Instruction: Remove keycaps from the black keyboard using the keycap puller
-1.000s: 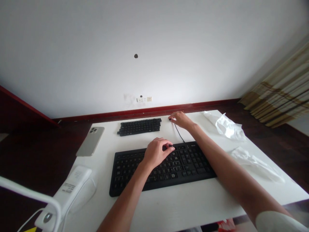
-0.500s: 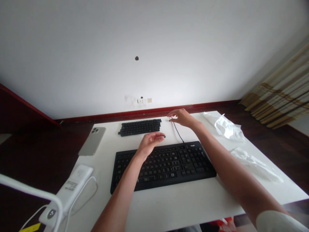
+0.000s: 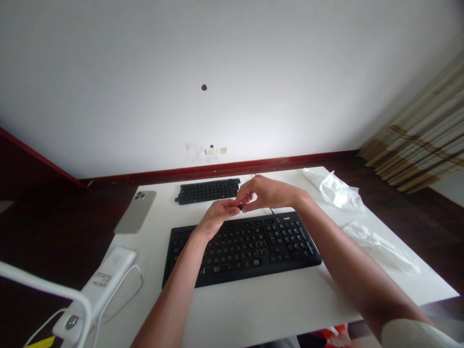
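Against a pale wall, a white desk is carrying a black keyboard, with a block of loose-looking black keys lying behind it. The right hand, which was reaching by the cable near the far edge half a second ago, is now meeting the left hand. The left hand is pinching a small dark piece between thumb and fingers, just above the keyboard's back edge. The right fingertips are touching around that same piece; whether they are gripping it too, I cannot tell. So the work is moving from two separate spots to one, with both hands now attending to the piece.
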Available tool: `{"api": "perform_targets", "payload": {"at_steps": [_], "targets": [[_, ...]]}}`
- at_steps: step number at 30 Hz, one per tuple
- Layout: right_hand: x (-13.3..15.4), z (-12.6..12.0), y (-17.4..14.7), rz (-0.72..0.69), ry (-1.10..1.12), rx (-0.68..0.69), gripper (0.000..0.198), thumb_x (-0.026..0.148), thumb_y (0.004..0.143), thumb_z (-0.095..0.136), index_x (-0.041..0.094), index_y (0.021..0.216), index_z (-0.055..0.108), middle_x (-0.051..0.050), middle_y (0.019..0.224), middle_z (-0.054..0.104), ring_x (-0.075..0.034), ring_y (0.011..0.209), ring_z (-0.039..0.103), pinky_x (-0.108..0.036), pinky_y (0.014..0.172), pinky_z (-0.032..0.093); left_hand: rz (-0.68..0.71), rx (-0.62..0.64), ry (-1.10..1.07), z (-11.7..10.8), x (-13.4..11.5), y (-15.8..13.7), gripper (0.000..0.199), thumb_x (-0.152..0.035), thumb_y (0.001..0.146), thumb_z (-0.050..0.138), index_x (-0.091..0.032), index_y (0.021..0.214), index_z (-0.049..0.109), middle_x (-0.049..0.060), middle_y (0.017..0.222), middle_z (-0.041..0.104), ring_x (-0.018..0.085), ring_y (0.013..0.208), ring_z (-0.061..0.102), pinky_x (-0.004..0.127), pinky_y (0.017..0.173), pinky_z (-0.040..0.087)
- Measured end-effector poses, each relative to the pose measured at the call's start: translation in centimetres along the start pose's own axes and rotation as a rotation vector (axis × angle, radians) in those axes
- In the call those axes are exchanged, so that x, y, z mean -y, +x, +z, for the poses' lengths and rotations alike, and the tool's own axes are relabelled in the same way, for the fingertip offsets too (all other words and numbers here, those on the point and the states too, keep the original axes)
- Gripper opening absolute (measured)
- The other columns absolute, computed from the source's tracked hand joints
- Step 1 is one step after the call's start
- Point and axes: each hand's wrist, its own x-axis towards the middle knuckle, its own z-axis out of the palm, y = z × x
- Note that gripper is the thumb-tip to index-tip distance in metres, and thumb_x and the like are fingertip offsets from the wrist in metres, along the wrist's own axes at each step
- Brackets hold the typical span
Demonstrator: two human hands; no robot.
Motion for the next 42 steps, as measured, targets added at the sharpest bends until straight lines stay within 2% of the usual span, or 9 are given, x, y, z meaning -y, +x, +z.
{"api": "perform_targets", "payload": {"at_steps": [3,7,13,16,18,20,22,27,42], "targets": [[-0.2,0.1,0.1,-0.018,-0.014,-0.003,0.014,0.024,0.087,0.077,0.022,0.1,0.083,-0.003,0.09,0.077,-0.016,0.081,0.066,-0.029,0.074,0.052,-0.004,-0.018,0.02,-0.1,0.0,0.0,0.038,-0.046,0.082,0.086,-0.022,0.111,0.083,0.009,0.116,0.078,0.031,0.122,0.062,0.044,0.112,0.037],[-0.5,0.3,0.2,-0.053,-0.034,-0.021,0.014,0.022,0.086,0.076,0.022,0.099,0.082,-0.003,0.094,0.077,-0.015,0.083,0.066,-0.028,0.073,0.052,-0.016,-0.056,0.016,-0.2,0.3,0.0,0.046,-0.052,0.079,0.087,-0.021,0.112,0.083,0.009,0.111,0.077,0.029,0.114,0.062,0.04,0.104,0.04],[-1.6,-0.2,0.5,-0.054,0.005,-0.068,0.017,0.026,0.087,0.074,0.023,0.102,0.081,-0.002,0.098,0.078,-0.016,0.087,0.069,-0.03,0.078,0.055,-0.035,-0.159,-0.041,0.0,0.6,0.2,0.047,-0.053,0.077,0.088,-0.018,0.107,0.082,0.005,0.089,0.07,0.017,0.086,0.057,0.033,0.089,0.042],[-4.2,-0.7,0.7,0.029,-0.019,-0.294,0.018,0.026,0.087,0.072,0.022,0.102,0.08,-0.004,0.106,0.079,-0.02,0.096,0.072,-0.034,0.086,0.058,-0.029,-0.182,-0.021,0.2,0.7,0.3,0.042,-0.048,0.082,0.085,-0.018,0.112,0.079,0.004,0.089,0.068,0.016,0.085,0.056,0.031,0.087,0.042],[-6.7,-0.7,1.0,0.128,-0.156,-0.486,0.018,0.02,0.086,0.07,0.021,0.101,0.08,-0.007,0.106,0.08,-0.022,0.097,0.073,-0.038,0.09,0.059,-0.034,-0.183,0.025,0.3,0.7,0.3,0.04,-0.046,0.083,0.084,-0.019,0.112,0.078,0.005,0.094,0.068,0.016,0.088,0.057,0.031,0.088,0.043],[-9.4,-0.4,1.4,0.21,-0.294,-0.547,0.02,0.012,0.084,0.068,0.019,0.098,0.081,-0.008,0.105,0.08,-0.024,0.095,0.075,-0.04,0.089,0.059,-0.036,-0.184,0.053,0.3,0.8,0.3,0.038,-0.046,0.084,0.083,-0.019,0.11,0.077,0.006,0.098,0.069,0.017,0.092,0.058,0.031,0.089,0.043],[-11.5,0.2,2.0,0.231,-0.376,-0.55,0.022,0.01,0.083,0.068,0.02,0.097,0.081,-0.007,0.105,0.08,-0.026,0.098,0.074,-0.042,0.091,0.059,-0.039,-0.187,0.059,0.3,0.8,0.3,0.037,-0.045,0.084,0.083,-0.019,0.109,0.077,0.006,0.1,0.069,0.018,0.094,0.059,0.031,0.09,0.043],[-14.3,1.6,3.1,0.1,-0.512,-0.516,0.019,0.007,0.083,0.07,0.021,0.09,0.081,-0.007,0.104,0.08,-0.028,0.109,0.071,-0.047,0.107,0.05,-0.049,-0.195,0.04,0.3,0.9,0.3,0.033,-0.041,0.083,0.083,-0.019,0.107,0.077,0.005,0.098,0.069,0.017,0.094,0.06,0.031,0.092,0.043],[-16.2,2.4,3.2,0.154,-0.457,-0.456,0.012,0.014,0.086,0.077,0.021,0.094,0.084,-0.008,0.107,0.081,-0.028,0.105,0.073,-0.043,0.101,0.055,-0.056,-0.213,0.048,0.7,0.4,0.2,0.03,-0.037,0.081,0.085,-0.019,0.104,0.077,0.004,0.097,0.068,0.017,0.096,0.06,0.032,0.095,0.044]]}}
